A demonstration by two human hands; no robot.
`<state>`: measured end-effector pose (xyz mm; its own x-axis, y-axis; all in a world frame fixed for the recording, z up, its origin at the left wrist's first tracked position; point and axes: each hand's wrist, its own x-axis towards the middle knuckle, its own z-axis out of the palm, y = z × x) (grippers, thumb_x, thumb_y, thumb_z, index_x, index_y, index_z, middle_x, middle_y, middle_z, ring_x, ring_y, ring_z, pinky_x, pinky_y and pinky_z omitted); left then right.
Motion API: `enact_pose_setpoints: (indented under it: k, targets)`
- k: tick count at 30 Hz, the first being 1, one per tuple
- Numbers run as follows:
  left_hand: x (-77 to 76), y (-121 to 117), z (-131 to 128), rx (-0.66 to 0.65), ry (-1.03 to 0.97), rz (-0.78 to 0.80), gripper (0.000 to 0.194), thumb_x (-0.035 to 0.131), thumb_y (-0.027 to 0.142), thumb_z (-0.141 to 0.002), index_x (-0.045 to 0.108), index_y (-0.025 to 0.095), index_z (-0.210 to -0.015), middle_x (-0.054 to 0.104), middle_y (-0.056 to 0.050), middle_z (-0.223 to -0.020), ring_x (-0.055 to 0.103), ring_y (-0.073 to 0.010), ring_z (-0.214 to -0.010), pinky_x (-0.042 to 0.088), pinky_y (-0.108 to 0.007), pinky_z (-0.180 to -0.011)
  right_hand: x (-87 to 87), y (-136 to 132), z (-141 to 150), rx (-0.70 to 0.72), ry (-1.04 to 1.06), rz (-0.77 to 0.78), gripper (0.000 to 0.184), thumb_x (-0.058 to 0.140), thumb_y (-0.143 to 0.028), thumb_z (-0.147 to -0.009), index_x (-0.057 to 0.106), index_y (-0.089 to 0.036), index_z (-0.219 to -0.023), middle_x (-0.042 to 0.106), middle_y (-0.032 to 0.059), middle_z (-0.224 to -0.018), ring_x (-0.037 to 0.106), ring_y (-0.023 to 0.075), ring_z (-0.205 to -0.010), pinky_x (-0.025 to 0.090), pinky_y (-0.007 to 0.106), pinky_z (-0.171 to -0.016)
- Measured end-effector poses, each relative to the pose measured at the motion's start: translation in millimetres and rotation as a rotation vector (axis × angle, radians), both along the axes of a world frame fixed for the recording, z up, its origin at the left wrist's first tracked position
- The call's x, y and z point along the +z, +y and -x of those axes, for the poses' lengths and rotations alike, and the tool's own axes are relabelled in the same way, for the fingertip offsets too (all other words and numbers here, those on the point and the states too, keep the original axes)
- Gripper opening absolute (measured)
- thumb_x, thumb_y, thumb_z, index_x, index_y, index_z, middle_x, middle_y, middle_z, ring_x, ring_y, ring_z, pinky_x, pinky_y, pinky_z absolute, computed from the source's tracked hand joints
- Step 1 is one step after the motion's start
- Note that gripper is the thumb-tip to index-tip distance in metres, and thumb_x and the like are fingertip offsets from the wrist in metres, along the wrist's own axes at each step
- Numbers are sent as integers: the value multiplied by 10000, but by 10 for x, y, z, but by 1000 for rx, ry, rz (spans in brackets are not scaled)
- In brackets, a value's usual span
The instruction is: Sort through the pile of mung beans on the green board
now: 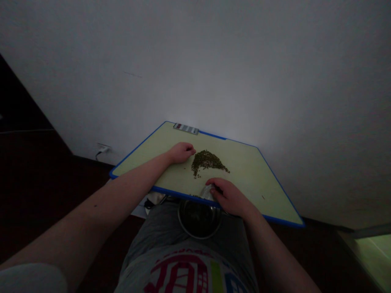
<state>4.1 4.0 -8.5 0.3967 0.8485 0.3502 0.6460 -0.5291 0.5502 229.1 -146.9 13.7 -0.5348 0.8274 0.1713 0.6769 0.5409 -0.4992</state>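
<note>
A curved pile of small greenish-brown grains [207, 159] lies on the pale tabletop [244, 175] with the blue rim. Just left of the pile, my left hand [182, 152] rests with its fingers curled together; what they hold, if anything, is hidden. At the front edge my right hand [226, 195] grips a translucent, whitish piece [207, 192], its kind unclear. A few grains sit along the edge beside it. Below that edge, a round metal bowl [200, 234] is at my lap, its inside dark, partly covered by the table.
A flat grey strip with printed blocks [185, 128] lies at the table's back edge, against the wall [214, 73]. A plug with a dark cord [103, 150] is in a wall socket at the left. Dark floor surrounds the table.
</note>
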Motion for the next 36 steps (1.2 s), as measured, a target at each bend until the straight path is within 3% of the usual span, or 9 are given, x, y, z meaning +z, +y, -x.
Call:
enact_pose_setpoints:
  k: [16,23,31,36]
  targets:
    - [26,-17,-4,12,21,1,324,428,400,-761,597,142,-663,494,12,-536,398,-102,-529,277,-238,-526,-18,-33,-48,-13,38,15,268,439,-160,-809,539,-203,-1053,589,47,-939,518,156,-831,393,296,-756]
    - [20,-15,-8,7,33,-15,316,425,391,-763,579,144,-639,475,16,-529,399,-100,-532,269,-238,-526,-9,84,30,-15,46,-35,265,448,-147,-801,540,-187,-1046,587,50,-933,512,152,-818,392,293,-746]
    - [40,-37,-12,11,40,6,316,426,384,-762,588,140,-643,480,14,-522,396,-99,-525,261,-234,-509,90,263,420,166,32,-86,285,456,-95,-781,555,-171,-1037,597,61,-1002,518,151,-903,374,283,-806]
    - [46,-37,-5,5,37,-12,319,423,387,-763,601,141,-662,496,11,-536,395,-99,-524,263,-235,-511,84,267,498,247,-9,-49,287,456,-83,-777,566,-175,-1026,604,55,-992,524,150,-898,375,280,-809]
